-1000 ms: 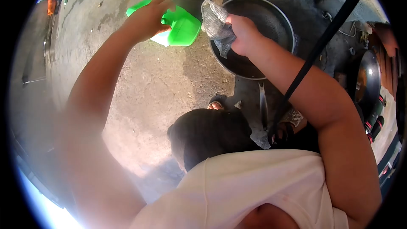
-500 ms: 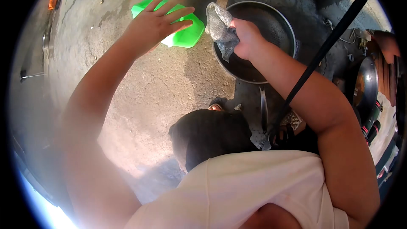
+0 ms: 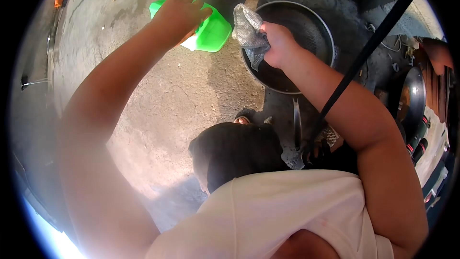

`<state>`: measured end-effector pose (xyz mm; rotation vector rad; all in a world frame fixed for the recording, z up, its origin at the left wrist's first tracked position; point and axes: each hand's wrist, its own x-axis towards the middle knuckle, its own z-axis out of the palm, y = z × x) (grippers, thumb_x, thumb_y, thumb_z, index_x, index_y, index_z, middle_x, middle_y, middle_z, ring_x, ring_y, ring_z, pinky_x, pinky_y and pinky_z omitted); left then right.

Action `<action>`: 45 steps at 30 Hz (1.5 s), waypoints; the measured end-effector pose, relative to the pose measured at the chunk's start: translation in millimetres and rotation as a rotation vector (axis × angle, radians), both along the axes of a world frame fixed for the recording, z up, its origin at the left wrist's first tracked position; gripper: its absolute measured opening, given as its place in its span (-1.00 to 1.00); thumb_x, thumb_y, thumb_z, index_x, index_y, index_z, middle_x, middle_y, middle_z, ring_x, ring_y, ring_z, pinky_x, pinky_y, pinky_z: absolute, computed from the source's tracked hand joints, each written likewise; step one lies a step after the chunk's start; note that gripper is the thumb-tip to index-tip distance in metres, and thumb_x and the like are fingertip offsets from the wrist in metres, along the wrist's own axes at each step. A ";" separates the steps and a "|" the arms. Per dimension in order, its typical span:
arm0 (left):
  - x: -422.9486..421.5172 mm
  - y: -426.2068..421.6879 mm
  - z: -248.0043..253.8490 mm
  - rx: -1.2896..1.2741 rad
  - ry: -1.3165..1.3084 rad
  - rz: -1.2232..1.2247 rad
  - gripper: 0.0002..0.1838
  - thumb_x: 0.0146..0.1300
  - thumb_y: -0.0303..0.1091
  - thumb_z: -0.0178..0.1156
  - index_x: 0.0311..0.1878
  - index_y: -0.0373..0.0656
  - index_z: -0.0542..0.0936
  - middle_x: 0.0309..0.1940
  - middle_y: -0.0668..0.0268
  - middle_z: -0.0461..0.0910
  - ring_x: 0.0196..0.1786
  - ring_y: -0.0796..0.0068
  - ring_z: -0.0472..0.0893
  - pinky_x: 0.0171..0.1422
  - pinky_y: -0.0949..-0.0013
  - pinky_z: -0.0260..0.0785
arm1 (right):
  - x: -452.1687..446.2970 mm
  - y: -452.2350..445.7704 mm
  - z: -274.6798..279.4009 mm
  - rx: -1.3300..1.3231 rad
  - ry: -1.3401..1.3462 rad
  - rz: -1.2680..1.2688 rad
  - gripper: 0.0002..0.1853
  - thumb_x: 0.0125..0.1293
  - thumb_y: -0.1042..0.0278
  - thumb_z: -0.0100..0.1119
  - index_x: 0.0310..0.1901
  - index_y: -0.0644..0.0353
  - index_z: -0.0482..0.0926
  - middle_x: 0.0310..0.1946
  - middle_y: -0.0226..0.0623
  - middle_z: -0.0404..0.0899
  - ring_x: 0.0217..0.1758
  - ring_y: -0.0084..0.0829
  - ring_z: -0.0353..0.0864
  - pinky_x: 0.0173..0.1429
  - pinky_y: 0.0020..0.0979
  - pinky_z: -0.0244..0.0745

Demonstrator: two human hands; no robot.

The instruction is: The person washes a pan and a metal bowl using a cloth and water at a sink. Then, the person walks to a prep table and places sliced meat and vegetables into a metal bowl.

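Observation:
My left hand point(image 3: 179, 17) is over a bright green plastic container point(image 3: 213, 31) on the ground, its fingers bent and spaced apart; its palm side is hidden. In my right hand point(image 3: 279, 43) is a crumpled grey woven cloth point(image 3: 249, 31), held above the left side of a large round pan point(image 3: 306, 33). The pan has a dark inside and a pale metal rim. A long narrow metal piece point(image 3: 297, 124) points from near the pan's lower edge towards my feet.
A black strap or cord point(image 3: 366, 52) crosses over my right forearm. On the right, a dark wok-like pan point(image 3: 412, 93) leans near dark cylinders with red bands point(image 3: 419, 148). My dark-clothed knee point(image 3: 239, 153) is below, over rough concrete ground point(image 3: 177, 91).
My left hand first let go of the green container and spread its fingers, then bent them over it again. The container and pan sit slightly lower and further right than at first. The cloth stays in my right hand.

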<state>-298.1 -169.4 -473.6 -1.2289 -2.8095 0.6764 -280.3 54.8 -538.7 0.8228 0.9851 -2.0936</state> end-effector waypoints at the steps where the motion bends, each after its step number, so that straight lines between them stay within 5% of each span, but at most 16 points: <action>1: 3.0 -0.8 -6.9 -0.025 0.047 -0.026 -0.76 0.10 -0.10 0.24 -0.32 -0.06 0.60 -0.48 0.34 0.60 -0.11 0.35 0.56 0.41 0.21 0.07 | -1.5 0.6 -3.1 -0.001 0.000 -0.003 -0.75 0.27 0.45 -0.16 -0.09 0.34 0.45 -0.12 -0.15 0.51 -0.03 -0.23 0.54 0.15 -0.16 0.42; 3: 3.8 6.3 -1.2 -0.050 0.093 -0.053 -0.73 0.11 -0.07 0.22 -0.32 -0.07 0.61 -0.46 0.32 0.60 -0.12 0.35 0.57 0.36 0.20 0.13 | -3.5 1.9 -7.7 0.010 -0.024 -0.001 -0.74 0.30 0.45 -0.18 -0.08 0.33 0.45 -0.13 -0.15 0.51 -0.03 -0.23 0.54 0.15 -0.16 0.42; 5: 0.3 32.4 31.3 -0.347 -0.293 0.373 -0.74 0.10 -0.15 0.25 -0.21 -0.09 0.56 -0.32 0.31 0.58 -0.16 0.32 0.58 0.19 0.20 0.24 | -2.2 3.9 2.5 -0.004 -0.009 -0.001 -0.74 0.30 0.45 -0.19 -0.08 0.33 0.46 -0.12 -0.15 0.51 -0.02 -0.24 0.54 0.15 -0.16 0.42; 8: -10.7 23.9 24.4 -0.306 -0.246 0.464 -0.77 0.05 -0.16 0.29 -0.32 -0.07 0.56 -0.46 0.33 0.58 -0.31 0.27 0.62 0.11 0.17 0.29 | -2.8 4.7 -6.4 -0.012 0.002 0.009 -0.74 0.30 0.45 -0.19 -0.07 0.31 0.46 -0.12 -0.15 0.51 -0.03 -0.24 0.54 0.15 -0.16 0.42; 12: 2.6 1.7 0.4 0.159 0.024 0.053 -0.70 0.15 -0.06 0.21 -0.24 -0.11 0.57 -0.46 0.26 0.59 -0.32 0.25 0.60 0.00 0.22 0.34 | -2.9 4.3 -15.1 -0.007 0.011 0.006 -0.74 0.30 0.46 -0.19 -0.06 0.30 0.46 -0.12 -0.15 0.53 -0.04 -0.23 0.55 0.14 -0.16 0.43; 15: -0.4 15.8 10.5 -0.012 -0.081 0.231 -0.69 0.21 -0.04 0.12 -0.27 -0.10 0.59 -0.48 0.24 0.60 -0.32 0.24 0.61 -0.12 0.20 0.41 | -3.2 5.7 -15.1 -0.013 -0.002 0.012 -0.74 0.30 0.47 -0.18 -0.07 0.30 0.47 -0.12 -0.15 0.53 -0.05 -0.23 0.56 0.13 -0.17 0.44; 17: -13.1 30.1 27.3 -0.234 -0.308 0.579 -0.75 0.21 -0.14 0.11 -0.18 -0.10 0.54 -0.39 0.23 0.62 -0.31 0.22 0.62 -0.21 0.20 0.44 | -1.3 6.3 -12.2 -0.019 0.022 0.022 -0.74 0.30 0.46 -0.18 -0.07 0.30 0.47 -0.12 -0.14 0.53 -0.04 -0.23 0.56 0.13 -0.17 0.44; 21: -20.2 27.0 31.1 -0.125 -0.325 0.631 -0.77 0.20 -0.30 0.07 -0.09 -0.10 0.53 -0.39 0.21 0.63 -0.28 0.23 0.64 -0.18 0.21 0.46 | 0.2 6.9 -6.7 -0.022 0.041 0.025 -0.74 0.32 0.44 -0.16 -0.06 0.30 0.48 -0.12 -0.15 0.54 -0.04 -0.25 0.56 0.13 -0.18 0.44; 23: -20.4 18.2 37.4 0.353 -0.300 0.727 -0.71 0.20 -0.42 0.00 -0.02 -0.07 0.55 -0.29 0.21 0.63 -0.17 0.26 0.63 -0.07 0.23 0.45 | -0.5 7.2 -10.3 -0.030 0.046 0.032 -0.74 0.32 0.44 -0.16 -0.06 0.30 0.49 -0.12 -0.15 0.55 -0.04 -0.25 0.56 0.13 -0.19 0.44; 24: -22.2 7.0 38.5 0.351 -0.300 0.727 -0.71 0.20 -0.42 0.00 -0.02 -0.07 0.55 -0.29 0.21 0.63 -0.17 0.26 0.63 -0.07 0.23 0.45 | -0.9 7.5 -12.4 -0.037 0.051 0.038 -0.73 0.32 0.44 -0.16 -0.05 0.29 0.49 -0.12 -0.16 0.55 -0.04 -0.26 0.56 0.13 -0.20 0.43; 26: -26.9 -24.3 40.7 0.421 -0.549 0.554 -0.56 0.09 -0.58 0.01 0.06 0.00 0.54 -0.01 0.21 0.55 0.09 0.29 0.53 0.12 0.30 0.41 | -1.8 8.1 -15.6 -0.035 0.051 0.034 -0.73 0.32 0.44 -0.17 -0.05 0.29 0.49 -0.12 -0.16 0.55 -0.04 -0.26 0.56 0.12 -0.20 0.43; 27: -22.2 -35.4 35.9 0.303 -0.501 0.380 -0.51 -0.01 -0.57 0.16 0.06 0.04 0.54 0.25 0.29 0.35 0.34 0.28 0.28 0.33 0.24 0.27 | -1.7 8.5 -16.9 -0.031 0.051 0.033 -0.73 0.32 0.44 -0.17 -0.05 0.29 0.49 -0.12 -0.17 0.56 -0.04 -0.26 0.57 0.12 -0.21 0.43; 30: -7.5 -44.6 19.8 0.371 -0.484 0.245 -0.47 -0.08 -0.50 0.29 0.06 0.07 0.54 0.34 0.35 0.25 0.43 0.25 0.12 0.46 0.12 0.08 | -0.7 8.7 -19.0 -0.065 0.059 0.048 -0.73 0.32 0.44 -0.17 -0.05 0.28 0.49 -0.13 -0.18 0.56 -0.05 -0.26 0.57 0.11 -0.22 0.43; 35: -0.6 -40.9 -6.8 0.411 -0.351 0.223 -0.46 -0.16 -0.40 0.42 0.01 0.04 0.57 0.26 0.43 0.36 0.43 0.23 0.14 0.46 0.05 0.01 | 4.1 2.7 -3.9 -0.004 0.041 0.051 -0.73 0.32 0.44 -0.18 -0.06 0.29 0.50 -0.13 -0.17 0.56 -0.06 -0.26 0.57 0.12 -0.21 0.43; 40: 5.1 -40.3 -20.6 0.748 -0.294 0.326 -0.53 -0.17 -0.40 0.42 -0.08 -0.07 0.57 0.07 0.36 0.49 0.23 0.17 0.38 0.41 0.14 0.08 | 0.5 0.6 -13.4 0.016 0.024 0.030 -0.73 0.31 0.44 -0.17 -0.07 0.30 0.50 -0.14 -0.15 0.56 -0.06 -0.26 0.57 0.14 -0.21 0.44; 45: 10.7 -36.0 -22.3 0.751 -0.226 0.295 -0.50 -0.17 -0.35 0.45 -0.07 -0.06 0.56 0.03 0.28 0.50 0.17 0.18 0.42 0.34 0.16 0.15 | 3.5 0.8 -6.6 -0.024 0.069 0.082 -0.71 0.31 0.43 -0.17 -0.03 0.31 0.48 -0.11 -0.16 0.56 -0.04 -0.26 0.56 0.15 -0.20 0.42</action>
